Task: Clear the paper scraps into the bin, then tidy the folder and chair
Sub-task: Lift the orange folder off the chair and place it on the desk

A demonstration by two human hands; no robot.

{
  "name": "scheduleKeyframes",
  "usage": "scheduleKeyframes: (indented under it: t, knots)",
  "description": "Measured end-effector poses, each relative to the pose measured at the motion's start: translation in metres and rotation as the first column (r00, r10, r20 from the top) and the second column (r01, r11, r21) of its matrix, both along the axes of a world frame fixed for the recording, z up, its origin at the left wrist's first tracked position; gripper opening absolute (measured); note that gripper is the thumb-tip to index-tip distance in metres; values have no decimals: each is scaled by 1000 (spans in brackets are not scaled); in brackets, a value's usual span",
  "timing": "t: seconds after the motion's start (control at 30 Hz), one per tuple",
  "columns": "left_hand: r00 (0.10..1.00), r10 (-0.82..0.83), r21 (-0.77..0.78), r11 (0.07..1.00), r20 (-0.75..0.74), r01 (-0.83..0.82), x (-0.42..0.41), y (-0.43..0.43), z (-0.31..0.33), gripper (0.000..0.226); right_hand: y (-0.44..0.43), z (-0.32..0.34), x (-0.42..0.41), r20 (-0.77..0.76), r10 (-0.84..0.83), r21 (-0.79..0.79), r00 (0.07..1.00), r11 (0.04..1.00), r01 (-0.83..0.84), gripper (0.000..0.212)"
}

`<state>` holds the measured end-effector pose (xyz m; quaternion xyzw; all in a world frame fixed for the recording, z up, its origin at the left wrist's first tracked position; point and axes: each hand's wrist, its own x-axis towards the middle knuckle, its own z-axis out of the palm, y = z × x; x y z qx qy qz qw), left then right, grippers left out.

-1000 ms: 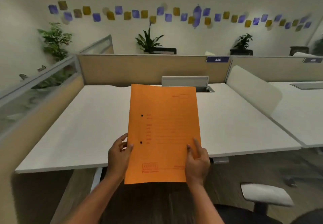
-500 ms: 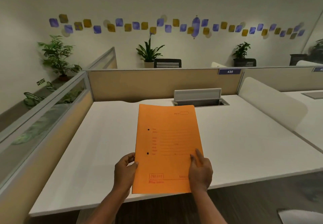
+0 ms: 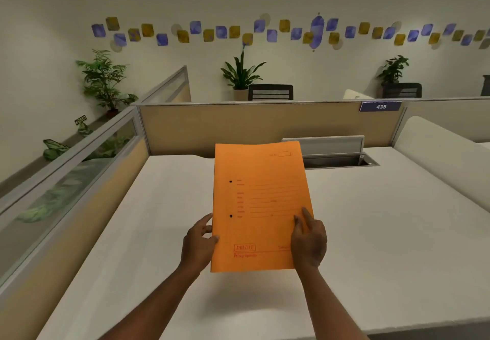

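Observation:
An orange paper folder [image 3: 261, 204] with red print and two punch holes hangs closed above the white desk [image 3: 384, 233], casting a shadow on it. My left hand [image 3: 198, 244] grips its lower left edge. My right hand [image 3: 309, 241] holds its lower right corner, fingers spread on the cover. No paper scraps, bin or chair of mine show in this view.
A beige partition [image 3: 238, 124] with tag 435 [image 3: 380, 106] closes the desk's far side, a glass-topped one [image 3: 66, 180] the left. An open cable tray [image 3: 342, 160] sits at the desk's back. A white divider [image 3: 437, 154] bounds the right. Potted plants and black chairs stand beyond.
I have stepped closer to the desk and the folder has moved forward over the desktop. The white chair arm has dropped out of view. Both hands keep their hold.

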<state>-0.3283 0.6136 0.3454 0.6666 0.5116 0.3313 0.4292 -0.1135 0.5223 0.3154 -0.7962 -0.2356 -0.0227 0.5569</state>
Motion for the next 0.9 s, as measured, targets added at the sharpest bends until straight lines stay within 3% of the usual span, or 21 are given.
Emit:
scheduleKeyframes:
  t: [0.2, 0.43, 0.6, 0.9]
  knots:
    - [996, 13, 24, 1000, -91, -11, 51, 74, -4, 56, 84, -4, 62, -19, 65, -99, 998, 993, -66, 39]
    - [991, 86, -86, 992, -107, -95, 122, 159, -15, 41, 174, -26, 136, -144, 148, -230, 978, 957, -179, 40]
    - [978, 74, -52, 995, -196, -86, 160, 207, -35, 41, 225, -43, 170, -128, 208, -327, 970, 914, -239, 43]
    - [961, 105, -77, 989, -256, -128, 189, 267, -60, 41, 281, -70, 198, -204, 264, -333, 943, 887, -320, 45]
